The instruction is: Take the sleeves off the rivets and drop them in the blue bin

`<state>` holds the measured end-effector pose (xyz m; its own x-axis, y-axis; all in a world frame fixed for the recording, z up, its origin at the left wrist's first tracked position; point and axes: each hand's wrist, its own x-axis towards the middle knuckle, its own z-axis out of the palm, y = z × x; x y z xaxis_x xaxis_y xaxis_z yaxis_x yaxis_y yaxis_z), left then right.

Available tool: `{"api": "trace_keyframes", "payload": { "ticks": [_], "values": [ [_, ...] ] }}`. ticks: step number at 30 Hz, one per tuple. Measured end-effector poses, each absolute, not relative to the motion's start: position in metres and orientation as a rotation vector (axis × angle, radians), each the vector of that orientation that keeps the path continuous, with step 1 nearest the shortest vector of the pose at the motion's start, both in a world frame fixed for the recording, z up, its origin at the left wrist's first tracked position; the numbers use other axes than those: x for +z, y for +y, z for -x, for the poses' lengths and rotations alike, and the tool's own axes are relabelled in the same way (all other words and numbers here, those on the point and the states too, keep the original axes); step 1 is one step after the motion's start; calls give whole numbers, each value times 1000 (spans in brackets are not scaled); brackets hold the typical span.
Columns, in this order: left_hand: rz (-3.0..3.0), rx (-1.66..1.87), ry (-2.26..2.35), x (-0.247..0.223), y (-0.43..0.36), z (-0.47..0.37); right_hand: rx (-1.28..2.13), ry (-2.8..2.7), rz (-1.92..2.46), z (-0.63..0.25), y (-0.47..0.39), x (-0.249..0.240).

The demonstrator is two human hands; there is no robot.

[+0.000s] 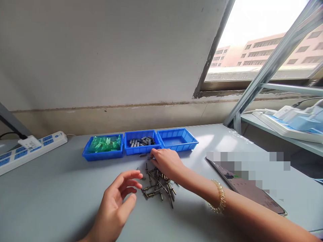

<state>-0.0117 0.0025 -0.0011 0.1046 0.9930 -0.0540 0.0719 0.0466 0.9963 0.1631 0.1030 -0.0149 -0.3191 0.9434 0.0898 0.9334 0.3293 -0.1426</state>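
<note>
A loose pile of small dark metal pins (158,188) lies on the grey table (50,201). My right hand (168,162) reaches over the far side of the pile, fingertips pinched at a pin near the front wall of the middle blue tray (142,142). A beaded bracelet (219,196) is on that wrist. My left hand (118,198) rests on its edge to the left of the pile, fingers curled and apart, holding nothing. The middle tray holds several short metal cylinders.
A left blue tray (103,147) holds green parts, and a right blue tray (178,138) looks bare. A white power strip (30,148) lies at far left. A phone (249,188) lies to the right. A shelf with white devices (292,122) stands by the window.
</note>
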Motion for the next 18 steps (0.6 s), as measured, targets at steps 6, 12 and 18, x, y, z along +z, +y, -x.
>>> {"api": "trace_keyframes", "payload": {
  "ticks": [6, 12, 18],
  "values": [
    [-1283, 1101, 1169, -13, 2, 15, 144, -2400, 1591, -166, 90, -7],
    [-1209, 1090, 1112, -23, 4, 14, 565, -2112, 1160, -164, 65, -3],
    [-1175, 914, 938, -26, 4, 15, 620, -2060, 916, -159, 48, -9]
  ]
}}
